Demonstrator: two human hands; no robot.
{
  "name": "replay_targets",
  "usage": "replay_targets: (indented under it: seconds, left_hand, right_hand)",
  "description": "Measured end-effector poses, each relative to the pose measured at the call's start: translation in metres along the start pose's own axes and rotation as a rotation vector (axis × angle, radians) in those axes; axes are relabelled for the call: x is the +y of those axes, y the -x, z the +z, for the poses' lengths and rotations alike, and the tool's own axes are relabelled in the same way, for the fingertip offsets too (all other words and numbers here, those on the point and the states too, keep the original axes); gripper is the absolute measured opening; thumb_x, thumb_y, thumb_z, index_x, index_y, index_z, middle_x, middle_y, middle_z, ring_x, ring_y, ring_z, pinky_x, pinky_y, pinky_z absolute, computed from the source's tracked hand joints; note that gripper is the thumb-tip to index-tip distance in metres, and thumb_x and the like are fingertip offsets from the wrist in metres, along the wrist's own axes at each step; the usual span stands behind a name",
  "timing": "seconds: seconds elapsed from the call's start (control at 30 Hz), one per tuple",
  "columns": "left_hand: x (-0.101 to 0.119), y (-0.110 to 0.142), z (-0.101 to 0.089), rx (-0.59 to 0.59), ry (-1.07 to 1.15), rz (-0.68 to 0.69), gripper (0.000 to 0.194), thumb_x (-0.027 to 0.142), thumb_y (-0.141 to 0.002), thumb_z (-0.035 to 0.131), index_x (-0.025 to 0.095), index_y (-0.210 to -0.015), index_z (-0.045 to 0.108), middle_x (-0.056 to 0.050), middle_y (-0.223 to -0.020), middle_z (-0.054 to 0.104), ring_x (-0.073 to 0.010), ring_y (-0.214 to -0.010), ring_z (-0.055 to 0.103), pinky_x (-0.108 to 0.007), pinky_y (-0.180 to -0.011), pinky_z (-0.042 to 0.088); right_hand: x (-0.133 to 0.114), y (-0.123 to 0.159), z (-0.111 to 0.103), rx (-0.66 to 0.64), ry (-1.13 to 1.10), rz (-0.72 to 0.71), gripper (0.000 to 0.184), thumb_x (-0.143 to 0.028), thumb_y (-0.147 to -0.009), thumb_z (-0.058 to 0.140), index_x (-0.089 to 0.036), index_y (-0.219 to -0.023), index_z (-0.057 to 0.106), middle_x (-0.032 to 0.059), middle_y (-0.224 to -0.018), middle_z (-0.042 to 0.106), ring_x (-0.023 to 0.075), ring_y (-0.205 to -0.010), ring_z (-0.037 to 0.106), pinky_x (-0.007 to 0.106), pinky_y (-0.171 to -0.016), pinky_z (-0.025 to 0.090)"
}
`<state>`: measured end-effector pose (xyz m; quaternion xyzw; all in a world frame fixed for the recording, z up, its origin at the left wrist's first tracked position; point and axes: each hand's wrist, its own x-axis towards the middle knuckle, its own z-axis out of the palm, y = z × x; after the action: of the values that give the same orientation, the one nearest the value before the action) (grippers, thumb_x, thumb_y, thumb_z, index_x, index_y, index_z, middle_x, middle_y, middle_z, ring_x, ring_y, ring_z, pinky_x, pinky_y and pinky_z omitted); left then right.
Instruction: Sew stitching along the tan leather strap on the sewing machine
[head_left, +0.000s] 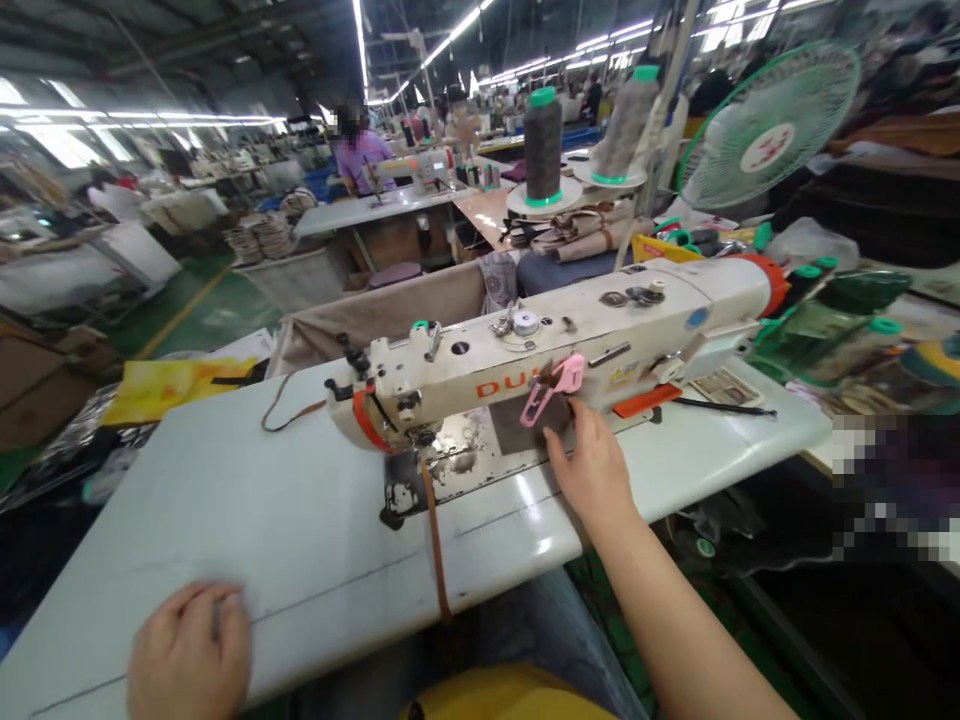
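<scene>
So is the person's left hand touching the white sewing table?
Touching: the head view shows the left hand resting on the white sewing table, with no gap beneath it.

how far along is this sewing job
Done: hard to tell; tan pieces lie bundled behind the machine. In hand: the right hand is at a pink clip, the left hand rests on the table. Remaining: a brown strap hangs from the needle area, its stitching unseen.

a single head-worn camera looks forward and down from just behind the near edge of the surface, close over the left hand, right hand and sewing machine, the factory floor stretching away beyond.
</scene>
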<state>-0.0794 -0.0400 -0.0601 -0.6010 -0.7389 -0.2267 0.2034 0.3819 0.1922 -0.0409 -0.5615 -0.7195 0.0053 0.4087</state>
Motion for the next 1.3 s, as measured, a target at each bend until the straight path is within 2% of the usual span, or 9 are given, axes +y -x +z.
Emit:
replay_targets:
  seconds: [0.2,0.3,0.43,0.6,0.77,0.9,1.03,1.17,1.3]
  left_hand:
    - [0.002,-0.003,-0.003,0.042,-0.168,0.104,0.019,0.031,-0.1,0.049,0.018,-0.095,0.061,-0.016,-0.101,0.064,-0.034,-0.098,0.061,-0.051,-0.093,0.051]
    - [0.004,-0.003,-0.003,0.05,-0.156,0.085,0.019,0.03,-0.1,0.05,0.016,-0.096,0.062,-0.017,-0.104,0.064,-0.0339,-0.101,0.061,-0.05,-0.095,0.051]
    - [0.007,-0.004,-0.004,0.069,-0.15,0.088,0.019,0.027,-0.1,0.051,0.015,-0.096,0.064,-0.017,-0.105,0.064,-0.033,-0.101,0.061,-0.049,-0.095,0.051]
    - [0.01,-0.006,-0.006,0.088,-0.144,0.096,0.015,0.024,-0.1,0.052,0.015,-0.097,0.064,-0.015,-0.103,0.065,-0.0312,-0.098,0.061,-0.047,-0.092,0.051]
    - [0.01,-0.003,-0.005,0.087,-0.129,0.058,0.015,0.024,-0.1,0.053,0.015,-0.099,0.065,-0.015,-0.107,0.064,-0.0307,-0.099,0.061,-0.046,-0.093,0.051]
    - [0.011,0.0,-0.006,0.084,-0.108,0.028,0.014,0.025,-0.1,0.054,0.016,-0.1,0.065,-0.015,-0.109,0.065,-0.0309,-0.102,0.061,-0.045,-0.095,0.05]
    - [0.011,0.0,-0.007,0.084,-0.094,0.017,0.013,0.024,-0.099,0.054,0.016,-0.099,0.065,-0.015,-0.109,0.065,-0.0307,-0.102,0.061,-0.045,-0.095,0.049]
    - [0.012,0.0,-0.007,0.087,-0.096,0.03,0.011,0.022,-0.099,0.055,0.017,-0.1,0.064,-0.015,-0.11,0.065,-0.0305,-0.101,0.061,-0.044,-0.094,0.049]
    - [0.015,-0.002,-0.008,0.085,-0.081,0.04,0.008,0.02,-0.098,0.056,0.017,-0.101,0.063,-0.015,-0.11,0.064,-0.0304,-0.102,0.06,-0.045,-0.094,0.048]
  right_hand:
    - [-0.014,-0.021,0.025,-0.107,-0.044,-0.073,0.042,-0.024,-0.095,0.055,-0.014,-0.136,0.059,0.0221,-0.134,0.058,0.0363,-0.124,0.059,0.054,-0.107,0.051]
    - [-0.02,-0.025,0.035,-0.235,-0.056,-0.126,0.04,-0.035,-0.096,0.06,-0.012,-0.13,0.063,0.0225,-0.133,0.06,0.0367,-0.124,0.059,0.053,-0.106,0.053]
    - [-0.023,-0.029,0.044,-0.327,0.027,-0.19,0.053,-0.048,-0.099,0.06,-0.01,-0.135,0.059,0.0235,-0.13,0.065,0.0398,-0.121,0.06,0.055,-0.103,0.05]
    - [-0.023,-0.036,0.051,-0.355,0.165,-0.288,0.045,-0.031,-0.093,0.066,-0.011,-0.134,0.063,0.0224,-0.128,0.067,0.0409,-0.122,0.059,0.056,-0.108,0.044]
    - [-0.025,-0.048,0.064,-0.399,0.096,-0.179,0.026,-0.02,-0.095,0.06,-0.015,-0.116,0.074,0.0194,-0.121,0.072,0.0376,-0.122,0.061,0.052,-0.11,0.043]
    - [-0.041,-0.061,0.083,-0.51,-0.027,-0.182,0.022,-0.024,-0.098,0.057,-0.02,-0.107,0.076,0.0126,-0.114,0.077,0.0309,-0.116,0.066,0.043,-0.103,0.049]
    - [-0.066,-0.065,0.1,-0.621,-0.096,-0.277,0.021,-0.014,-0.091,0.056,-0.02,-0.093,0.076,0.008,-0.1,0.078,0.0256,-0.105,0.069,0.034,-0.095,0.051]
    - [-0.078,-0.058,0.099,-0.692,-0.145,-0.351,0.023,-0.005,-0.078,0.056,-0.018,-0.079,0.074,0.0081,-0.086,0.075,0.0237,-0.096,0.068,0.032,-0.093,0.05]
    - [-0.071,-0.061,0.085,-0.753,-0.156,-0.385,0.03,-0.007,-0.077,0.051,-0.021,-0.085,0.076,0.0022,-0.083,0.074,0.0205,-0.091,0.068,0.031,-0.092,0.051]
